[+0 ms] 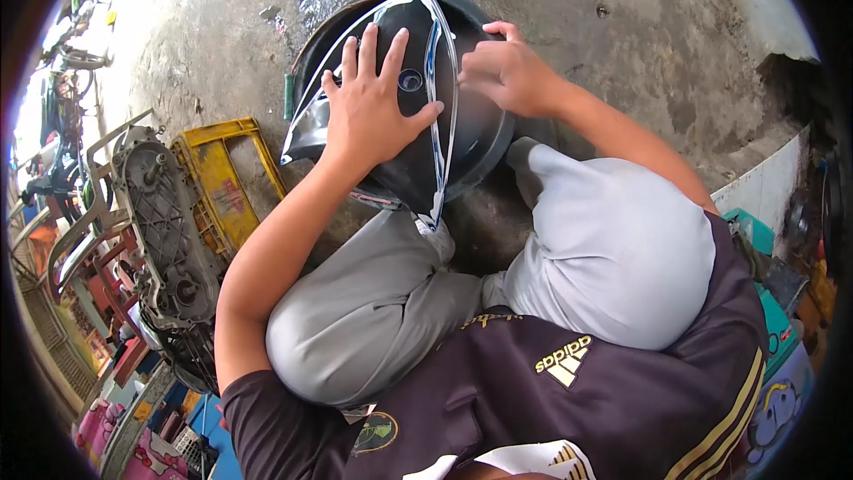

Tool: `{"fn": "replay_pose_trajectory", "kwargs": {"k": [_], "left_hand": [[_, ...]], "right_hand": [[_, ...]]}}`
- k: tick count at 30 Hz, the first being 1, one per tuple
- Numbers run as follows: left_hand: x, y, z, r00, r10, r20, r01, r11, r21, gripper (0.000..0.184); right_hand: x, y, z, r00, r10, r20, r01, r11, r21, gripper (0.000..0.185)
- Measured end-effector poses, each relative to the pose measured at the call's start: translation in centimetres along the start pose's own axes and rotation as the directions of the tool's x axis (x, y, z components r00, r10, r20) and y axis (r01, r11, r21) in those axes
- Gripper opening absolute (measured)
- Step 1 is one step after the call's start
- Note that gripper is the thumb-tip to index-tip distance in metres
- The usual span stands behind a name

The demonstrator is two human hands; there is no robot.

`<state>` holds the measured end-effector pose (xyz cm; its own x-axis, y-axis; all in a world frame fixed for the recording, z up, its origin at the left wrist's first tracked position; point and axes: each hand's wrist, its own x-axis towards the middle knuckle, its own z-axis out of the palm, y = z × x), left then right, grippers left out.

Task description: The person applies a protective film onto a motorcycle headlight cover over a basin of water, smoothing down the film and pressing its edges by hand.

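Note:
A glossy dark panel with clear, shiny edges (410, 120) lies across a round black basin (498, 129) on the floor, between my knees. Spread flat on the panel's left part is my left hand (366, 111), with its thumb near the bright ridge. A small round fitting (410, 80) shows just right of those fingers. Over the basin's right side is my right hand (511, 76), its fingers curled and partly smeared by motion. Whether anything is inside that curl is hidden.
At the left are a yellow crate (233, 187) and a grey metal engine casing (160, 222). Bicycles or motorbikes (80, 62) stand further off at the upper left. Green and blue containers (777, 329) are at the right edge.

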<state>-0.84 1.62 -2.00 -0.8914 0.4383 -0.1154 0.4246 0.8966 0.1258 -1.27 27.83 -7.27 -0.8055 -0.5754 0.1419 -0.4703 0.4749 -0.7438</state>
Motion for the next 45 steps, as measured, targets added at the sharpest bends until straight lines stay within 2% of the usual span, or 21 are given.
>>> {"fn": "replay_pose_trajectory", "kwargs": {"k": [2,6,8,9,12,14,15,18,21,23,24,26,27,29,33,35,36,38,42,44,45], "left_hand": [[0.2,0.0,0.0,1.000,-0.002,-0.005,0.002,1.000,0.002,0.108],[-0.3,0.1,0.1,1.000,0.002,0.001,-0.002,1.000,-0.002,0.108],[0.0,0.0,-0.1,1.000,-0.002,0.003,0.002,1.000,-0.004,0.108],[0.0,0.1,-0.1,1.000,-0.004,0.004,0.004,1.000,0.000,0.108],[0.1,0.2,0.0,1.000,-0.009,0.017,0.009,1.000,0.008,0.108],[0.1,0.2,0.0,1.000,-0.008,0.010,0.008,1.000,0.004,0.108],[0.1,0.2,-0.1,1.000,-0.005,0.005,0.005,1.000,-0.005,0.107],[0.1,0.1,0.1,1.000,-0.003,-0.001,0.003,1.000,-0.007,0.107],[0.1,0.2,-0.1,1.000,-0.011,0.011,0.011,1.000,0.009,0.107],[0.0,0.3,-0.4,1.000,-0.019,0.021,0.019,1.000,0.021,0.107],[0.1,0.4,-0.6,0.999,-0.026,0.032,0.025,0.999,0.028,0.107],[0.2,0.4,-0.3,0.998,-0.033,0.045,0.032,0.999,0.029,0.107],[0.1,0.3,-0.2,0.999,-0.026,0.034,0.025,0.999,0.022,0.107],[-0.1,0.1,-0.3,1.000,-0.018,0.026,0.017,1.000,0.021,0.107],[0.2,0.2,-0.3,1.000,-0.016,0.020,0.016,1.000,0.015,0.107],[0.1,0.2,-0.2,0.999,-0.019,0.031,0.018,0.999,0.028,0.107],[0.0,0.3,-0.2,0.999,-0.021,0.033,0.020,0.999,0.029,0.107],[0.0,0.3,-0.4,0.999,-0.022,0.026,0.021,1.000,0.008,0.107],[0.2,0.4,-0.4,0.998,-0.038,0.049,0.037,0.999,0.035,0.108],[0.1,0.2,-0.2,0.999,-0.018,0.031,0.017,0.999,0.029,0.108],[0.0,0.2,-0.2,0.999,-0.019,0.036,0.018,0.999,0.032,0.108]], "right_hand": [[0.2,-0.2,0.2,0.994,0.081,-0.074,-0.071,0.989,0.131,0.007],[-0.1,0.1,0.8,0.993,0.065,-0.102,-0.051,0.990,0.133,0.007],[-0.1,0.2,-0.1,0.999,0.039,0.024,-0.040,0.999,0.036,0.006],[0.1,0.2,-0.3,0.999,0.036,0.021,-0.037,0.999,0.029,0.006],[0.0,0.2,0.0,0.997,0.083,0.011,-0.083,0.995,0.056,0.006],[0.2,0.5,0.2,0.997,0.073,-0.027,-0.067,0.982,0.178,0.007],[0.2,0.4,0.3,0.997,0.071,-0.026,-0.065,0.981,0.182,0.007],[0.3,0.2,0.3,0.992,0.129,-0.004,-0.128,0.985,0.117,0.008],[0.4,0.4,0.5,0.989,0.134,-0.064,-0.120,0.976,0.182,0.008],[0.2,0.1,-0.2,0.993,0.109,0.039,-0.112,0.991,0.080,0.007],[0.4,0.2,0.1,0.993,0.109,0.040,-0.112,0.991,0.079,0.007],[0.7,0.4,1.0,0.980,0.154,-0.126,-0.125,0.969,0.213,0.006],[0.5,0.4,0.9,0.981,0.156,-0.120,-0.127,0.968,0.217,0.006],[0.3,0.1,0.3,0.993,0.109,-0.037,-0.104,0.988,0.112,0.006],[0.3,0.3,0.4,0.996,0.084,-0.034,-0.082,0.994,0.076,0.009],[0.6,0.6,1.4,0.977,0.098,-0.188,-0.072,0.987,0.142,0.009],[0.3,0.8,1.4,0.977,0.098,-0.188,-0.071,0.987,0.144,0.009],[0.0,0.5,0.8,0.995,0.035,-0.098,-0.031,0.998,0.049,0.010],[0.6,0.8,0.4,0.996,0.054,-0.067,-0.051,0.997,0.050,0.008],[0.9,1.2,1.1,0.979,0.042,-0.201,-0.031,0.998,0.058,0.007],[0.6,1.2,1.1,0.978,0.044,-0.202,-0.031,0.997,0.064,0.007]]}}
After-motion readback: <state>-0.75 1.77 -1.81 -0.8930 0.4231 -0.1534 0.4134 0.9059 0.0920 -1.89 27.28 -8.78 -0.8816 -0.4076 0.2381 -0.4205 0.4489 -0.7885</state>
